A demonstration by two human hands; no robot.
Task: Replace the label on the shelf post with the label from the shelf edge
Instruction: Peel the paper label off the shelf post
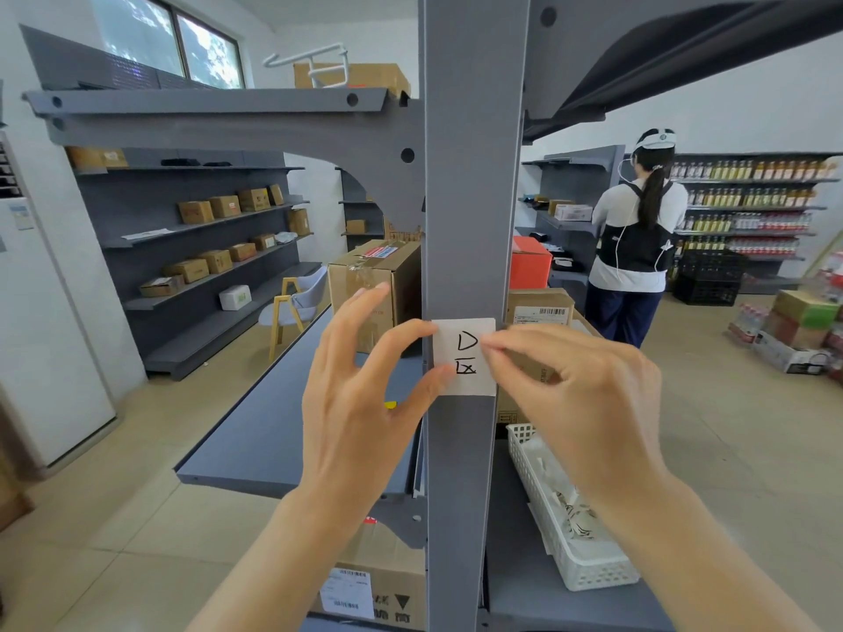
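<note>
Head view: label edges under left hand, right hand.

Label on post, between hands

My left hand and right hand crowd both edges of the label, so the post face there is taken. Above the label the post is bare. Left, the shelf lies open up to a cardboard box. Right, a white basket sits just beside the post.
</note>
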